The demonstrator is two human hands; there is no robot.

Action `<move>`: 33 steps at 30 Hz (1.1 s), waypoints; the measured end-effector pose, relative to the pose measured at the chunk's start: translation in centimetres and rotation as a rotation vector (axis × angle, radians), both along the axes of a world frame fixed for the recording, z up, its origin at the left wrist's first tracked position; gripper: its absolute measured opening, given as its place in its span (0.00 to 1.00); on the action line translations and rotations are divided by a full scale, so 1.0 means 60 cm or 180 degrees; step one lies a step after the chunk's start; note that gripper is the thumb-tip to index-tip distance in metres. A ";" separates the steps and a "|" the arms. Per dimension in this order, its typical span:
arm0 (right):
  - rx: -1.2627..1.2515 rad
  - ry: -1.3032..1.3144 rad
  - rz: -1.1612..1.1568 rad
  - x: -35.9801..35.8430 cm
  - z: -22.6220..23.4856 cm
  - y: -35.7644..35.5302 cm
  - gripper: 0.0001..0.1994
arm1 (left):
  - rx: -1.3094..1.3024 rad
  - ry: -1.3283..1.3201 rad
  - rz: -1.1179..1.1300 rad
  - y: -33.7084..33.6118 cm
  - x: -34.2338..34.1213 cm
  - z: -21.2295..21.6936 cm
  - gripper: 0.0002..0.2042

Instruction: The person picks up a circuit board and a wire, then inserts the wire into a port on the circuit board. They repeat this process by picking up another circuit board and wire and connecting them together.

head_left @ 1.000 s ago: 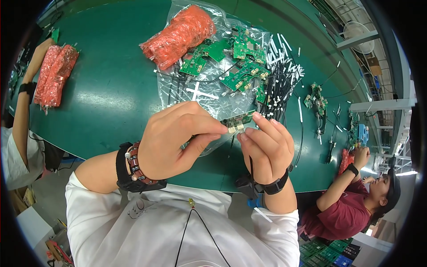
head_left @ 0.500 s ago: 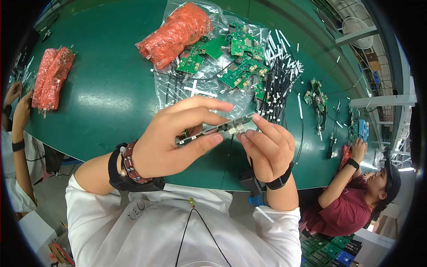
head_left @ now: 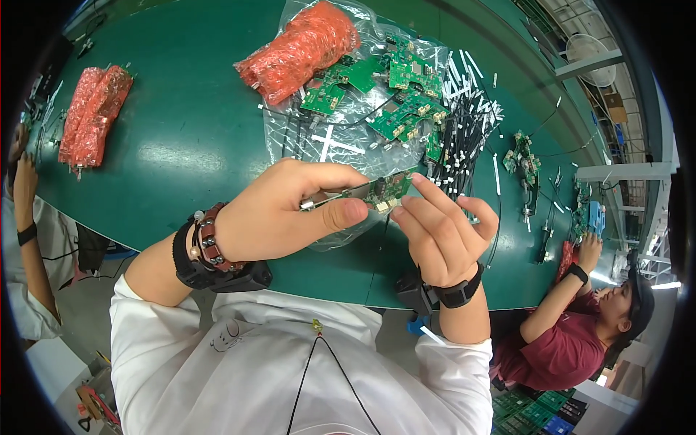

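Note:
My left hand (head_left: pixel 283 210) is closed round one end of a green circuit board (head_left: pixel 388 191), its thumb along the near side. The board is held tilted above the table, with cream connectors on its lower edge. At the board's other end is my right hand (head_left: pixel 449 235), thumb and fingers pinching beside those connectors and its index fingertip at the top corner. Whether a small part is also between these fingertips is hidden. Beyond my hands, several more circuit boards (head_left: pixel 402 112) lie on a clear plastic bag (head_left: pixel 290 138).
Black cables (head_left: pixel 457 148) with white ends are heaped right of the boards. A red bubble-wrapped bundle (head_left: pixel 301 51) lies on the bag, and more wrapped bundles (head_left: pixel 94 119) on the green table's (head_left: pixel 181 174) left. A co-worker (head_left: pixel 573 326) handles parts at right; another person's arm (head_left: pixel 27 210) shows at left.
The circuit board has turned so more of its green face shows. My left fingers have drawn behind it, and some of my right fingers have spread. The whole view has shifted slightly.

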State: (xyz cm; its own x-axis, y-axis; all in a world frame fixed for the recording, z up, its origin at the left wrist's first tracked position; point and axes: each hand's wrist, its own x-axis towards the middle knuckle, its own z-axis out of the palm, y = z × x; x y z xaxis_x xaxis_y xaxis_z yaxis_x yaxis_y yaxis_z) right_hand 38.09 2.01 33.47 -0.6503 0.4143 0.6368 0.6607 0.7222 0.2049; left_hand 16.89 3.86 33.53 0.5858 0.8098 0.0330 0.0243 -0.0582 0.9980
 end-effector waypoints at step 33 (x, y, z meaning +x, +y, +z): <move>0.0272 0.0564 -0.0029 0.008 -0.020 -0.013 0.11 | 0.1206 -0.0605 -0.0353 0.002 0.002 -0.010 0.27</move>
State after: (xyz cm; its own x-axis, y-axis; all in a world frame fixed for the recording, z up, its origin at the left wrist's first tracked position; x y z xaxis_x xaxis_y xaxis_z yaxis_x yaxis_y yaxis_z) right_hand 38.56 1.23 32.27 -0.5214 0.3592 0.7740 0.6983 0.7010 0.1451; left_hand 17.00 4.01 32.91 0.6234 0.6523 0.4311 -0.1848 -0.4129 0.8918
